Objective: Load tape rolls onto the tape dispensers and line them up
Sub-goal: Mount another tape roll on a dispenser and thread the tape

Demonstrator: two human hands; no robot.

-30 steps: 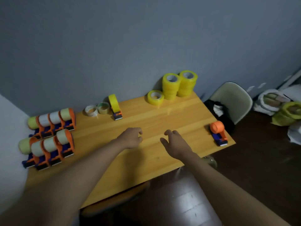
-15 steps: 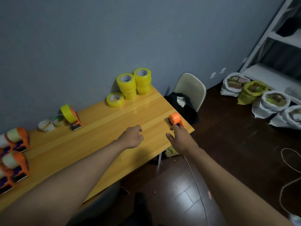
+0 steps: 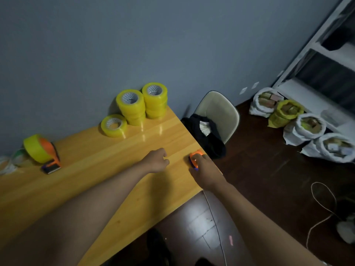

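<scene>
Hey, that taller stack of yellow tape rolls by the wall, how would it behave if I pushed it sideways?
The taller stack of yellow tape rolls would probably shear apart, since the rolls look merely stacked. Freed rolls lie flat, so they would likely slide, not roll, on the glossy table. It stands near the table edge, so some might drop.

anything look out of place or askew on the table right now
One thing: the empty orange dispenser sits at the table's right edge, near the corner, with the right hand on it. The loaded dispenser stands far off at the left. The yellow tape stacks look tidy.
</scene>
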